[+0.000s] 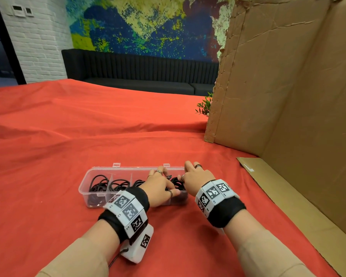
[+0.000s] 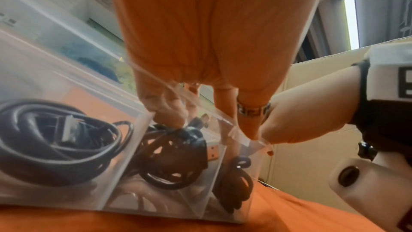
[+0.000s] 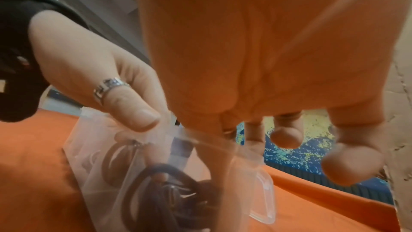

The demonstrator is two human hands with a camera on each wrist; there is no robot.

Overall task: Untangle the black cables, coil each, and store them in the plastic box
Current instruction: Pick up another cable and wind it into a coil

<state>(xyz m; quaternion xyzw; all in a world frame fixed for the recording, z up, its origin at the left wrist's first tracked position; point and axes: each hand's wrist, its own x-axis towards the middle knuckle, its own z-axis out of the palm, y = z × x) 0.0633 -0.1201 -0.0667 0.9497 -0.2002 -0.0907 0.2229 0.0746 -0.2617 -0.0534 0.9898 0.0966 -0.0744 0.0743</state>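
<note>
I see the clear plastic box [image 1: 84, 183] on the red cloth [image 1: 48, 156], coiled black cables [image 1: 99, 182] in its compartments. My left hand [image 1: 160, 186] and right hand [image 1: 196, 176] press a coil [image 1: 177, 181] into the rightmost compartment, fingers curled on it.

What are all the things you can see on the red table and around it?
plastic box: one, clear, divided into compartments, on the cloth near the person
black cables: coiled bundles, black, inside the box compartments
tablecloth: one, red, over the table
cardboard: brown, standing and lying at right
plant: green, behind the cardboard edge
sofa: black, by the wall
mural: blue, yellow, green
left hand: over the box, thumb on its near rim
right hand: fingers in the rightmost compartment
</note>
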